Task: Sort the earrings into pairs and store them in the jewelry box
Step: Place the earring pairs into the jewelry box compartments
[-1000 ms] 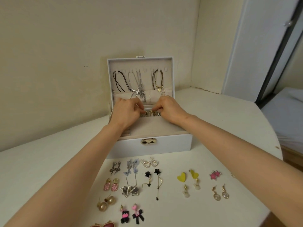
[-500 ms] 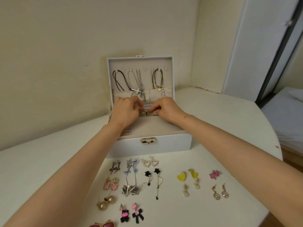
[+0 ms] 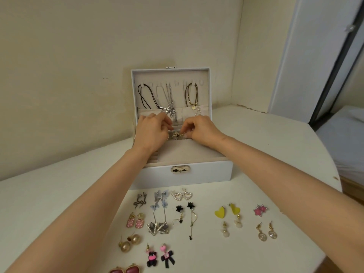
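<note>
Both hands are deep in the far part of the open jewelry box, close together but not touching. The right hand has its fingers curled, and its fingertips pinch one of the small gold earrings that lie in a slot between the hands. The left hand is curled too, with its fingertips down by the same gold earrings. I cannot tell if it holds one.

The lid stands straight up behind the hands, so there is little room on the far side. Necklaces hang inside it, just past the fingers. The near part of the box is a soft tan tray, with a gold latch on the front wall.

The box sits on a white worktop, far from the near edge. Bare worktop spreads out to the left and right of the box. On the near side, between the two arms, more earrings lie in pairs: pearl hearts, yellow hearts, pink stars, gold balls and others. The right edge of the worktop curves round, and a bed is just past it. Walls close in the far side.
</note>
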Demonstrator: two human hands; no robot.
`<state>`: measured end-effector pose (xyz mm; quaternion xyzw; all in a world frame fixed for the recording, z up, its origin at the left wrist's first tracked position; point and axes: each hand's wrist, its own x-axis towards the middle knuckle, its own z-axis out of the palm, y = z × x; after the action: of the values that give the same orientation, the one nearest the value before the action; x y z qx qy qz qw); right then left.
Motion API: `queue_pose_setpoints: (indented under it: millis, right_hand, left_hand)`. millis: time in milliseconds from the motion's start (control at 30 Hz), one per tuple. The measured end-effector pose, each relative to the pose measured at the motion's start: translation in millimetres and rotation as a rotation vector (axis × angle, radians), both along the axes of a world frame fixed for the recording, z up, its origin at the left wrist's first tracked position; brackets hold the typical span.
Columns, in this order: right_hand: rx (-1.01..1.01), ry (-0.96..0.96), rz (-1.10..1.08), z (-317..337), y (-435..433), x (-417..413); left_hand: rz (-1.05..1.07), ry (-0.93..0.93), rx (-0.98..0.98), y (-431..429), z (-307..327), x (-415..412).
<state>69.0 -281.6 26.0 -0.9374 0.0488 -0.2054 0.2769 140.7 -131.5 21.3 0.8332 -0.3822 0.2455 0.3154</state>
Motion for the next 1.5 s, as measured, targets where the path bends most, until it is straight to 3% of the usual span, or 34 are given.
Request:
queue_pose_setpoints:
  millis: [267,433,1000,1200,1500]
  right_hand:
    - [-0.049,0.017,0.043,2,4,2]
    - [0.042,-0.050,0.069,-2,1,0]
    - [-0.013,-0.093,-0.040,2,-5,6]
    - [-0.107,0.015,-0.090,4,-2,14]
    - [-0.027,-0.034,-0.034,9,-2,-11]
  left_hand:
    - [0.005,-0.011,0.015,0,-1,2]
    - [0.009,-0.017,0.015,0,-1,2]
    - [0.009,0.003,0.027,0,0,0]
    - [0.002,0.010,0.018,1,1,-1]
    - [-0.028,0.032,-0.136,6,10,-11]
